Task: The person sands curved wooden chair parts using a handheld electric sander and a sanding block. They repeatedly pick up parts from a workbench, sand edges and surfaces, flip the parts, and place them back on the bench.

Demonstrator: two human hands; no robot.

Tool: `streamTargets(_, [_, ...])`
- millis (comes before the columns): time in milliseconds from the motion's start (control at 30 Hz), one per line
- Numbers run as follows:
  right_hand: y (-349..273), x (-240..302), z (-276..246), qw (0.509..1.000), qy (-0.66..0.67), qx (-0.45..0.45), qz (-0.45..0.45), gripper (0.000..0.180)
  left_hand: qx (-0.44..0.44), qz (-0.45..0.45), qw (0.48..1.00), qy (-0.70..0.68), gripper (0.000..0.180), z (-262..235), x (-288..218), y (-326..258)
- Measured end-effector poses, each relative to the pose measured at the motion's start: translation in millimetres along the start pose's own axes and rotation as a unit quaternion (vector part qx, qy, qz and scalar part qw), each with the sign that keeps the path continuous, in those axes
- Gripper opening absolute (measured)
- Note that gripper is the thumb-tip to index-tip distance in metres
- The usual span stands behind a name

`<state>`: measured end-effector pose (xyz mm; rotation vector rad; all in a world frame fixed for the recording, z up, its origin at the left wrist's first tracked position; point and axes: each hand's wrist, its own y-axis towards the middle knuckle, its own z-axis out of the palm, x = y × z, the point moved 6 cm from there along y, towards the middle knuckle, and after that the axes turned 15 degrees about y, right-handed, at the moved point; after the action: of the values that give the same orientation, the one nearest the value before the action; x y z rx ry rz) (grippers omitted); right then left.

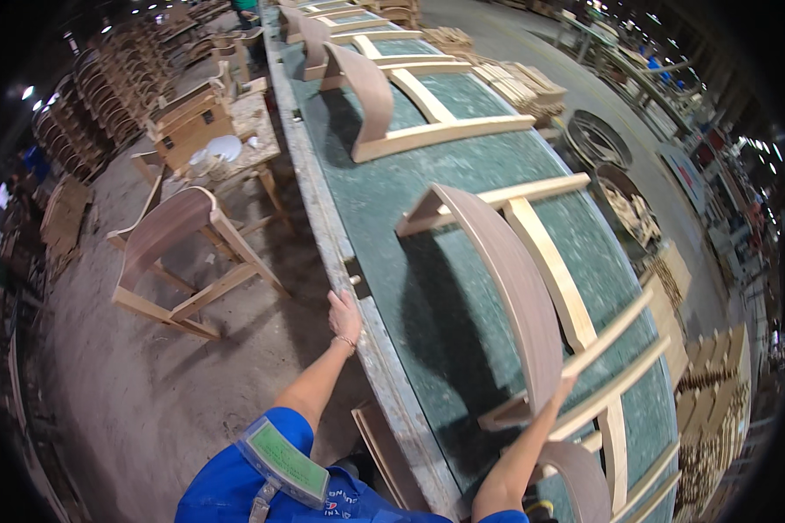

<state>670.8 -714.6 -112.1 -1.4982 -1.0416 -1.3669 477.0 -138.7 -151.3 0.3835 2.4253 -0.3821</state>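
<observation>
A chair frame (pixel 506 261) with a curved, wood-veneered backrest and pale legs lies on the long green-topped bench (pixel 366 187). My right hand (pixel 563 394) grips this frame at the near end of its backrest, where a pale leg joins; most of its fingers are hidden. On the left, my left hand (pixel 344 315) is against the bench's worn metal edge rail (pixel 323 218), just below a small pale knob (pixel 355 280). Its fingers look loosely extended and hold nothing I can see. Partly behind my right forearm lies another chair frame (pixel 576 471).
More chair frames (pixel 371 96) lie farther along the bench. Left of it stand an upright chair frame (pixel 170 227) and a worktable with a wooden box (pixel 192 131). Round bins (pixel 597 139) and stacked wood parts (pixel 715 392) line the right side.
</observation>
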Motion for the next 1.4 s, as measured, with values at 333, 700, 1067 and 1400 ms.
streamTargets(333, [-71.8, -12.5, 145.4, 0.998, 0.006, 0.022, -0.056, 0.063, -0.016, -0.085, 0.996, 0.014, 0.048, -40.7, 51.1, 16.4])
streamTargets(700, [-31.4, -21.3, 316.9, 0.975, -0.039, 0.116, -0.188, 0.066, -0.025, -0.074, 0.997, 0.002, 0.052, -51.0, 38.0, 18.9])
streamTargets(1067, [-102.3, 26.6, 370.8, 0.974, -0.129, 0.018, -0.187, 0.065, 0.154, -0.071, 0.978, -0.125, 0.066, -47.1, 68.9, 28.3])
streamTargets(1400, [-81.6, 28.5, 366.3, 0.988, -0.081, 0.037, -0.123, 0.074, 0.035, 0.057, 0.995, -0.075, 0.057, -106.4, 24.0, 215.9])
